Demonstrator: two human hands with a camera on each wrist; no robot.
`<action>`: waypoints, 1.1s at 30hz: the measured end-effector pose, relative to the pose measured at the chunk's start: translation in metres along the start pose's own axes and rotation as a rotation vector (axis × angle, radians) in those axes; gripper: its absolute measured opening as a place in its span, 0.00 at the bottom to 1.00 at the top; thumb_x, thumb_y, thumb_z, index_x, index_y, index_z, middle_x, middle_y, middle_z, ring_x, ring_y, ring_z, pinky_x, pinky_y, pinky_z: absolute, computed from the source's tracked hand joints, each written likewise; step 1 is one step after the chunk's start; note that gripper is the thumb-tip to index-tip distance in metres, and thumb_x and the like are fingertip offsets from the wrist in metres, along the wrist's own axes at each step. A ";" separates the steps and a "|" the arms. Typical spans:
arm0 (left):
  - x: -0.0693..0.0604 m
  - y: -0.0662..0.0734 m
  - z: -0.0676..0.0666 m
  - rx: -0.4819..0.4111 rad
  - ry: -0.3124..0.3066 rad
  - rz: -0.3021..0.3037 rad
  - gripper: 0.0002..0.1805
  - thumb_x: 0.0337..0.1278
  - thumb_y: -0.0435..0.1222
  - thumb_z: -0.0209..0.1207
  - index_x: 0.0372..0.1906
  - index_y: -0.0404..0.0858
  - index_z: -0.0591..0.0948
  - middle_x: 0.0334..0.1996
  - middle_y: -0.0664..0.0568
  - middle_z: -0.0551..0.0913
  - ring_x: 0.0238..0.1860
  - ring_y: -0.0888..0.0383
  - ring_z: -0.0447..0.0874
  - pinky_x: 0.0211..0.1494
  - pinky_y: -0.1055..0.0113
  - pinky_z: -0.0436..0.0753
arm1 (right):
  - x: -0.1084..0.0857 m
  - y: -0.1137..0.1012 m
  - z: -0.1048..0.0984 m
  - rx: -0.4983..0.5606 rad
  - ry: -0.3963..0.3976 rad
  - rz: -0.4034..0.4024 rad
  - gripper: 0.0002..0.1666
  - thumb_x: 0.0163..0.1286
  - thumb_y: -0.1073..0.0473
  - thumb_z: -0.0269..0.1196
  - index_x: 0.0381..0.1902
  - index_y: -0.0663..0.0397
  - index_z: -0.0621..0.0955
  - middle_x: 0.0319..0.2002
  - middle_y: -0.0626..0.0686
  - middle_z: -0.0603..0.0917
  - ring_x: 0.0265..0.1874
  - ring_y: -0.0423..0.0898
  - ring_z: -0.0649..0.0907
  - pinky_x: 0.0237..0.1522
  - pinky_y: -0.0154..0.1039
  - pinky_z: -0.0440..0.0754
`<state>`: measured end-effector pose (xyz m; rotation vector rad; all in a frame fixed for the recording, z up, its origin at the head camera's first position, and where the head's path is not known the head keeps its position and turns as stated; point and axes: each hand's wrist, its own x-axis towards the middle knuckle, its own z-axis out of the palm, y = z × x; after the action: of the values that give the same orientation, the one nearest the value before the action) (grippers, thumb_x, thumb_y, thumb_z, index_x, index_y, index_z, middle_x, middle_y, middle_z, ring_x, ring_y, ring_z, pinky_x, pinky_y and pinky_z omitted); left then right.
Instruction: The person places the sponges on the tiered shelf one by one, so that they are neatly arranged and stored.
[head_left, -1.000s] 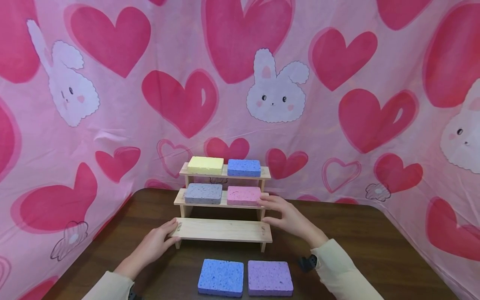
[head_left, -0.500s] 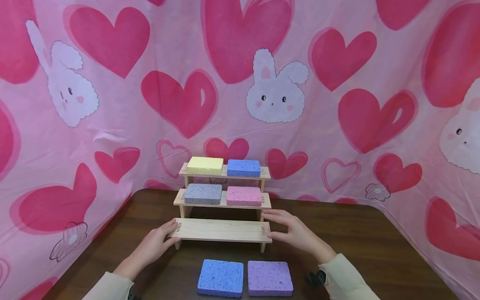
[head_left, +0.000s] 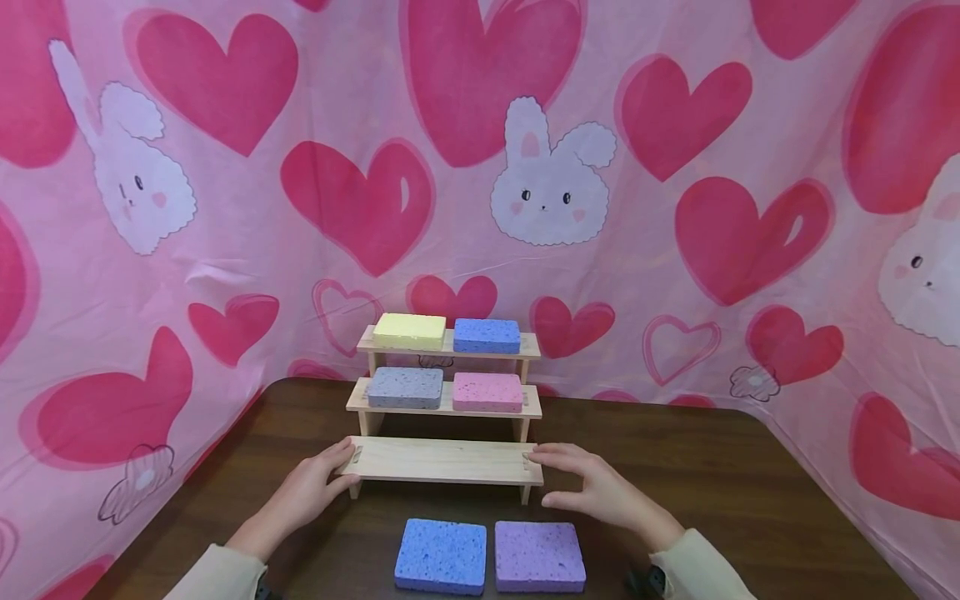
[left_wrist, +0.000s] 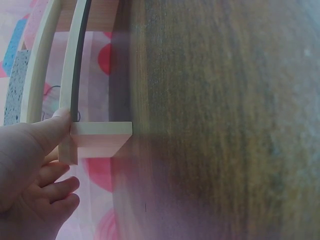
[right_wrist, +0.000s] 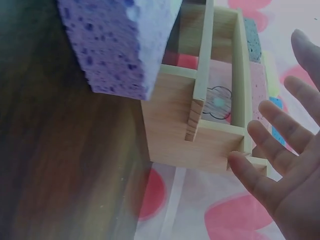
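Note:
A three-step wooden stand rises on the table. My left hand grips the left end of its lowest step; in the left wrist view the thumb lies on the step's front edge and the fingers curl behind. By the right end of that step is my right hand, its fingers spread and holding nothing. The middle step bears a grey sponge and a pink sponge. On the top step are a yellow sponge and a blue sponge.
In front of the stand, a second blue sponge and a purple sponge lie side by side on the dark wooden table. A pink cloth with hearts and rabbits hangs behind and at both sides.
My right hand has drawn back from beside the pink sponge, down and toward me, to the lowest step's right end. The left hand stays at the left end.

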<state>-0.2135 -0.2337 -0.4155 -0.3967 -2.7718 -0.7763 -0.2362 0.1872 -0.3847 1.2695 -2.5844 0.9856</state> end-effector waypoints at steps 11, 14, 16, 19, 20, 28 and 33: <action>0.000 0.000 -0.001 0.001 0.005 0.006 0.29 0.50 0.35 0.64 0.57 0.26 0.73 0.59 0.34 0.69 0.58 0.39 0.68 0.56 0.46 0.69 | -0.016 0.000 0.007 0.060 -0.066 -0.024 0.31 0.57 0.53 0.68 0.59 0.52 0.75 0.56 0.51 0.75 0.55 0.47 0.73 0.50 0.43 0.75; 0.000 0.001 -0.001 -0.001 0.000 0.001 0.29 0.50 0.35 0.64 0.57 0.26 0.73 0.59 0.34 0.69 0.58 0.39 0.68 0.56 0.46 0.69 | -0.019 0.000 0.009 0.057 -0.090 -0.056 0.31 0.57 0.52 0.68 0.58 0.52 0.75 0.55 0.53 0.75 0.54 0.47 0.73 0.51 0.42 0.75; -0.001 0.002 -0.001 -0.004 -0.003 -0.005 0.29 0.50 0.35 0.64 0.57 0.26 0.72 0.59 0.34 0.69 0.58 0.39 0.68 0.56 0.46 0.69 | -0.021 0.000 0.010 0.065 -0.109 -0.070 0.31 0.58 0.52 0.67 0.59 0.52 0.75 0.55 0.54 0.75 0.54 0.46 0.73 0.51 0.42 0.75; -0.001 0.002 -0.001 -0.003 -0.005 -0.007 0.29 0.51 0.35 0.64 0.57 0.26 0.72 0.59 0.34 0.69 0.58 0.39 0.68 0.56 0.46 0.69 | -0.023 0.000 0.012 0.068 -0.128 -0.110 0.31 0.57 0.52 0.67 0.58 0.54 0.75 0.55 0.57 0.75 0.54 0.47 0.73 0.51 0.42 0.75; -0.001 0.002 -0.001 -0.001 -0.005 -0.004 0.29 0.51 0.35 0.64 0.57 0.26 0.72 0.59 0.34 0.69 0.58 0.39 0.68 0.56 0.46 0.69 | -0.024 0.000 0.013 0.058 -0.127 -0.133 0.31 0.57 0.51 0.67 0.58 0.54 0.76 0.54 0.58 0.75 0.53 0.48 0.74 0.51 0.41 0.75; 0.000 0.001 -0.001 0.001 -0.004 -0.006 0.29 0.50 0.36 0.64 0.57 0.27 0.73 0.59 0.35 0.69 0.58 0.39 0.68 0.56 0.46 0.69 | -0.032 0.005 0.020 0.053 -0.189 -0.149 0.34 0.54 0.50 0.69 0.58 0.54 0.75 0.55 0.61 0.73 0.55 0.49 0.72 0.52 0.41 0.73; -0.001 0.001 -0.001 0.006 0.003 0.006 0.28 0.50 0.35 0.64 0.57 0.26 0.73 0.59 0.34 0.69 0.58 0.38 0.68 0.55 0.46 0.69 | -0.036 0.006 0.022 0.077 -0.266 -0.101 0.35 0.56 0.49 0.68 0.60 0.51 0.73 0.58 0.62 0.70 0.57 0.51 0.70 0.52 0.42 0.72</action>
<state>-0.2120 -0.2333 -0.4145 -0.4021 -2.7681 -0.7662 -0.2139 0.2012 -0.4177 1.6366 -2.6599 0.9658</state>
